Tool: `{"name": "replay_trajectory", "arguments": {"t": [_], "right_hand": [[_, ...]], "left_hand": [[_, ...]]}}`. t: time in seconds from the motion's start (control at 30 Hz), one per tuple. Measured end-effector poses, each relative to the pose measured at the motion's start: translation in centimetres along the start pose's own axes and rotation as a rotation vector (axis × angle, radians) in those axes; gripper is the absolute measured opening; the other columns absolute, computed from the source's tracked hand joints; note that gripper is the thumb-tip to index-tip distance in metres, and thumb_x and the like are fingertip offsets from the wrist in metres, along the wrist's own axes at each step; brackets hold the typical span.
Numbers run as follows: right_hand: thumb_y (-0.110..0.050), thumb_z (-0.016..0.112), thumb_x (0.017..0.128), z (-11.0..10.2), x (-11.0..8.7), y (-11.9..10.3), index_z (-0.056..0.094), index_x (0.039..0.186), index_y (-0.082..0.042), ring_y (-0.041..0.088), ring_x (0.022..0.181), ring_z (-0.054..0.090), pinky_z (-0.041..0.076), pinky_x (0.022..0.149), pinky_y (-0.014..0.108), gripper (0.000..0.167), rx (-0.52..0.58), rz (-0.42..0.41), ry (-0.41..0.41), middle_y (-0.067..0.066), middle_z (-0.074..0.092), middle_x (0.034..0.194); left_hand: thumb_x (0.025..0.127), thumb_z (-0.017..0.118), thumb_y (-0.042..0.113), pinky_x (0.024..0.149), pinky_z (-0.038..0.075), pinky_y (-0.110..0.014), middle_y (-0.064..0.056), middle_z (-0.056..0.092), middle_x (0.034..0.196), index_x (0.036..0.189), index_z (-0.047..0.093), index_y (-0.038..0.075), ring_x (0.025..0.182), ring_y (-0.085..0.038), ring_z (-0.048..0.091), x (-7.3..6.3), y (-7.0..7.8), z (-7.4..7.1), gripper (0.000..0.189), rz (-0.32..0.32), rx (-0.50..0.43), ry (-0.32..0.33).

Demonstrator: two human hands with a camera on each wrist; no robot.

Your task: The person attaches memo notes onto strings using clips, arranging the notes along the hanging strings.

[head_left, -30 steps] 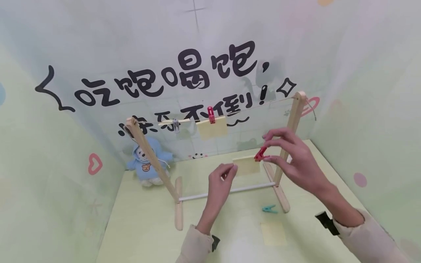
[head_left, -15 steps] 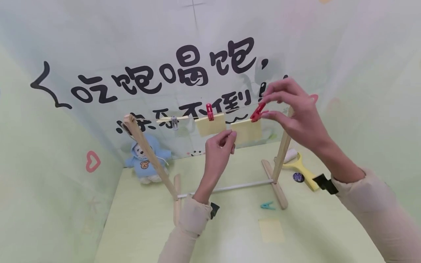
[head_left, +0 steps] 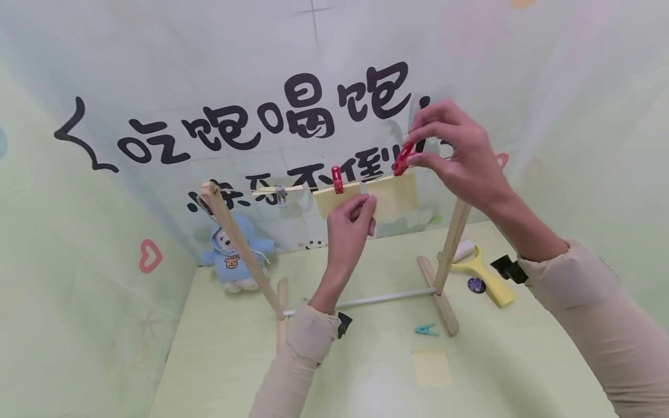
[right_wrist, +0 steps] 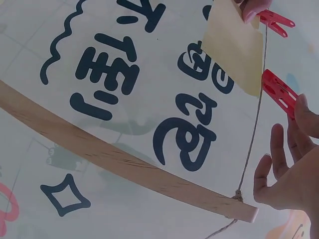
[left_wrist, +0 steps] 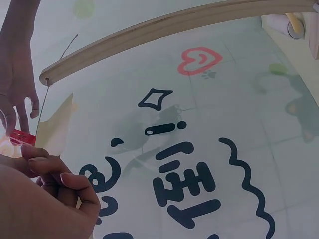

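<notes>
At the bottom of the head view, two beige sleeves point(head_left: 308, 342) reach in over a pale green bench point(head_left: 209, 360). Right of centre near the lower edge, a square pale yellow paper note point(head_left: 431, 368) lies flat, with a small turquoise plastic peg point(head_left: 425, 330) just above it. Mid-frame, the left hand point(head_left: 349, 225) pinches the left end of a pale yellow paper sheet point(head_left: 394, 198) between thumb and fingers. The sheet is raised to a thin brown string point(right_wrist: 248, 144), right of centre. At upper right, the right hand point(head_left: 460, 154) grips a red plastic clothespin point(head_left: 403, 159) by its handles, its nose at the string and the sheet's upper edge; whether it bites both cannot be told. Further left along the string hang a second yellow sheet point(head_left: 325, 202) under another red clothespin point(head_left: 337, 180), and a folded yellow paper point(head_left: 263, 191) with a grey clothespin point(head_left: 281, 197). The string spans a wooden stand point(head_left: 237, 244) with a white crossbar point(head_left: 387, 297). Beyond the stand's right foot lie a yellow-handled roller point(head_left: 483, 276) and a dark round disc point(head_left: 476, 285); behind its left post sits a plush toy in a blue hoodie point(head_left: 233, 258). Black lettering point(head_left: 308, 107) crosses the pale wall at the back.
</notes>
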State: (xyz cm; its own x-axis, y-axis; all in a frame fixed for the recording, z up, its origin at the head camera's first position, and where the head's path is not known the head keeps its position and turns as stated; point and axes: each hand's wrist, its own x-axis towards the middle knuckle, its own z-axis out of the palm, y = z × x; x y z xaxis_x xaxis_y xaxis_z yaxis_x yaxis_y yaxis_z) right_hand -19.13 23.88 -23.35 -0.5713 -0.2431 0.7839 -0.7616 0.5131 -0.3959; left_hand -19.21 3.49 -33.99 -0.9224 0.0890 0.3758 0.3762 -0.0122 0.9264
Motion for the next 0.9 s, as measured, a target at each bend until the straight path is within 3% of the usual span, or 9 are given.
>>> {"name": "replay_trajectory", "arguments": {"t": [0.27, 0.6, 0.77, 0.9], "right_hand": [[0.015, 0.087, 0.083, 0.21, 0.05, -0.12, 0.078, 0.104, 0.013, 0.001, 0.124, 0.053, 0.041, 0.112, 0.022, 0.024, -0.01, 0.027, -0.034, 0.017, 0.064, 0.118], [0.013, 0.087, 0.085, 0.33, 0.02, -0.25, 0.079, 0.103, 0.008, 0.005, 0.118, 0.053, 0.041, 0.107, 0.02, 0.02, -0.013, 0.061, -0.071, 0.016, 0.065, 0.117], [0.015, 0.087, 0.083, 0.38, 0.02, -0.05, 0.079, 0.101, 0.01, 0.004, 0.118, 0.054, 0.042, 0.104, 0.019, 0.021, -0.018, 0.044, -0.067, 0.018, 0.065, 0.115], [0.016, 0.087, 0.082, 0.58, 0.11, 0.06, 0.079, 0.099, 0.01, 0.006, 0.117, 0.054, 0.042, 0.104, 0.02, 0.02, -0.015, 0.019, -0.071, 0.019, 0.065, 0.115]], "left_hand": [[0.11, 0.066, 0.013, 0.053, 0.031, -0.022, 0.007, 0.052, 0.056, 0.117, 0.079, -0.007, 0.052, -0.008, 0.048, 0.16, 0.43, 0.22, 0.024, 0.013, -0.024, 0.012], [0.11, 0.066, 0.013, 0.051, 0.029, -0.021, 0.008, 0.052, 0.055, 0.12, 0.078, -0.007, 0.05, -0.01, 0.048, 0.28, 0.3, 0.16, 0.025, 0.016, -0.021, 0.021], [0.111, 0.066, 0.013, 0.051, 0.03, -0.021, 0.008, 0.053, 0.055, 0.122, 0.077, -0.007, 0.051, -0.017, 0.049, 0.25, 0.25, 0.06, 0.026, 0.014, -0.019, 0.02], [0.111, 0.066, 0.013, 0.051, 0.029, -0.021, 0.008, 0.053, 0.055, 0.123, 0.077, -0.008, 0.051, -0.013, 0.049, 0.24, 0.24, 0.07, 0.027, 0.01, -0.026, 0.022]]}}
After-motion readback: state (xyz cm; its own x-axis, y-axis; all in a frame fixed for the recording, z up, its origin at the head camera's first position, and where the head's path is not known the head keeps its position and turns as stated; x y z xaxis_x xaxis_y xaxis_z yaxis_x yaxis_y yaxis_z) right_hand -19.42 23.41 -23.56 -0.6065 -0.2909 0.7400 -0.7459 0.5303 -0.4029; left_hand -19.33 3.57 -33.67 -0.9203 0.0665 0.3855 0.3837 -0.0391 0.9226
